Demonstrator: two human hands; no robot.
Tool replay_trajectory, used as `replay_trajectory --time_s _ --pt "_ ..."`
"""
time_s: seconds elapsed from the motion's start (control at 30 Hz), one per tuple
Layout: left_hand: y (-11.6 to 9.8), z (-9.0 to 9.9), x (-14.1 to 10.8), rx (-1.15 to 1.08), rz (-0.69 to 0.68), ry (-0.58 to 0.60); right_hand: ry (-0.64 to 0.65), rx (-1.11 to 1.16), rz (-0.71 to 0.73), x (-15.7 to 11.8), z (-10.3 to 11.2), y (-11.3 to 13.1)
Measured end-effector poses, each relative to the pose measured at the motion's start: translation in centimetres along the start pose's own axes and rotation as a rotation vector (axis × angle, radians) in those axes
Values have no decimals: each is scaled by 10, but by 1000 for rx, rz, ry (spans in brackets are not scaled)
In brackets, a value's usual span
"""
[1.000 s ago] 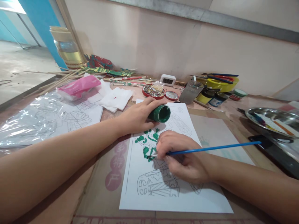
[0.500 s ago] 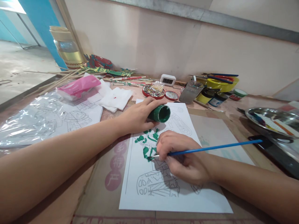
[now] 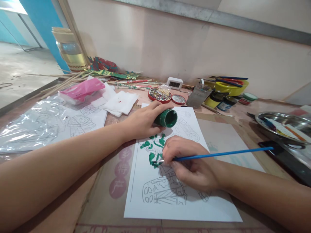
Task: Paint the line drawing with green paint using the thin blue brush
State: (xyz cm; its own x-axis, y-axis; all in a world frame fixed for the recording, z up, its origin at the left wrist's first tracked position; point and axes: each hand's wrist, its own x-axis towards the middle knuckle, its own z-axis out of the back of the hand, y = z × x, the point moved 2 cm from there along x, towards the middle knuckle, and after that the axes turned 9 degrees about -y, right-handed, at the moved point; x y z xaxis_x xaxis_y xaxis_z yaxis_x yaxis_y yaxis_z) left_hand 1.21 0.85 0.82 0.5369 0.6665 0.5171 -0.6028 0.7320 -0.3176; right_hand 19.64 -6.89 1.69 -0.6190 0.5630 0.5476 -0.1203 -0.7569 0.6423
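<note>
My left hand [image 3: 145, 121] is wrapped round a green paint jar [image 3: 167, 118], tilted with its open mouth facing right, over the top part of the paper. In my right hand [image 3: 188, 161] a thin blue paintbrush [image 3: 223, 153] is pinched near its metal end. The brush tip touches a green painted patch on the white paper [image 3: 145, 212]. Pencil outlines cover the sheet, and several shapes in its middle left are filled with green. Part of the drawing is hidden under my right hand.
Behind the paper stand a red dish of beads [image 3: 159, 94], a small clock [image 3: 174, 83], a cup of cloudy water [image 3: 198, 94] and paint jars [image 3: 225, 103]. Tissues [image 3: 121, 103] and a pink packet [image 3: 82, 90] lie left. A metal bowl [image 3: 264, 121] sits right.
The brush tip has shifted slightly left and up over the green patch, with a small movement of my right hand. My left hand and the jar have stayed in place.
</note>
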Motion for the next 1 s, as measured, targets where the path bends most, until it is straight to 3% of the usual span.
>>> replay_trajectory --time_s 0.17,0.53,1.0 --pt "-1 0 1 2 -5 0 -53 -11 0 0 -1 -2" --pt "0 -1 0 -11 -5 -4 28 -28 18 1 -1 1" --pt "-1 1 0 -4 -5 0 -12 -8 1 2 -1 1"
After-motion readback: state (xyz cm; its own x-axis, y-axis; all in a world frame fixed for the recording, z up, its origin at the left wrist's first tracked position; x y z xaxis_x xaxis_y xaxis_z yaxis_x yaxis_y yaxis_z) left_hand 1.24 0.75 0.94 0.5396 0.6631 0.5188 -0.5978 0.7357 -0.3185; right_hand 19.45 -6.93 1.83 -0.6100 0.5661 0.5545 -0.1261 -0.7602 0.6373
